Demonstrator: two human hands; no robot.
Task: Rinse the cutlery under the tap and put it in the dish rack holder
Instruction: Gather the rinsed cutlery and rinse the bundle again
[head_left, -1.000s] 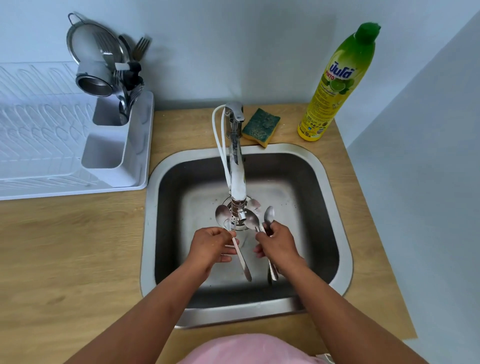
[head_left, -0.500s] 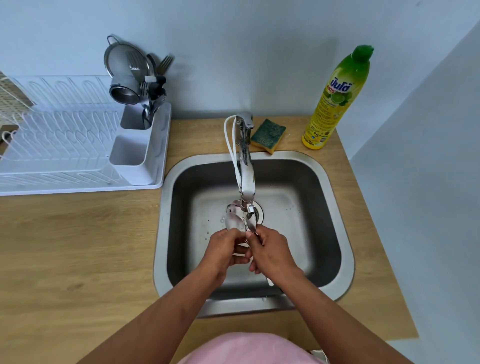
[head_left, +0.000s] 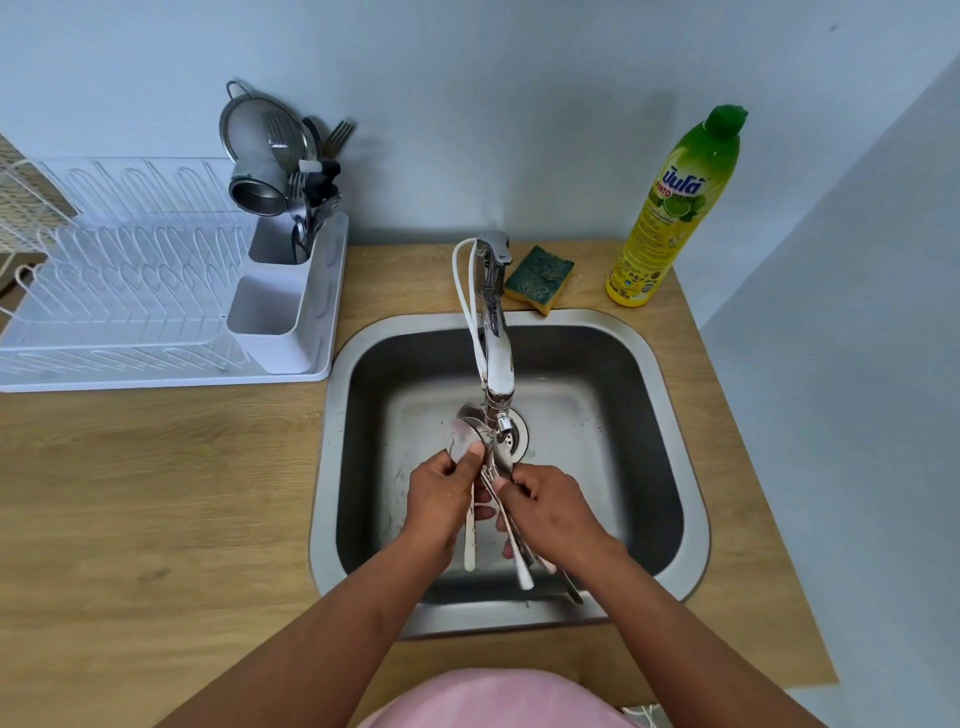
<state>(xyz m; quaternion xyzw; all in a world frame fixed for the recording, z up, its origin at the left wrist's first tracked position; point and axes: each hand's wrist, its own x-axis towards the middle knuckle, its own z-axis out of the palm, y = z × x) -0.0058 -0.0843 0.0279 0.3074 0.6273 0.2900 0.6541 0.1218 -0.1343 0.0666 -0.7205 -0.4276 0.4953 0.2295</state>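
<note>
Over the steel sink (head_left: 670, 395), my left hand (head_left: 441, 499) and my right hand (head_left: 550, 506) both grip a bunch of spoons (head_left: 470, 434). The spoon bowls sit right under the spout of the tap (head_left: 496, 358), by the drain. My left thumb presses on one spoon bowl. The handles stick out below my hands toward the sink's near wall. The white dish rack (head_left: 130, 291) stands at the left on the counter. Its cutlery holder (head_left: 280, 312) has an empty near compartment; the far one holds forks and other utensils (head_left: 311, 208).
A green-and-yellow sponge (head_left: 540, 278) lies behind the sink beside the tap. A yellow dish-soap bottle (head_left: 670, 213) stands at the back right. A metal strainer and cup (head_left: 260, 156) lean in the rack's far corner. The wooden counter (head_left: 156, 493) ends at the wall on the right.
My hands came together from being apart, gathering the spoons into one bunch under the spout. The view shifted so the rack sits further right in frame.
</note>
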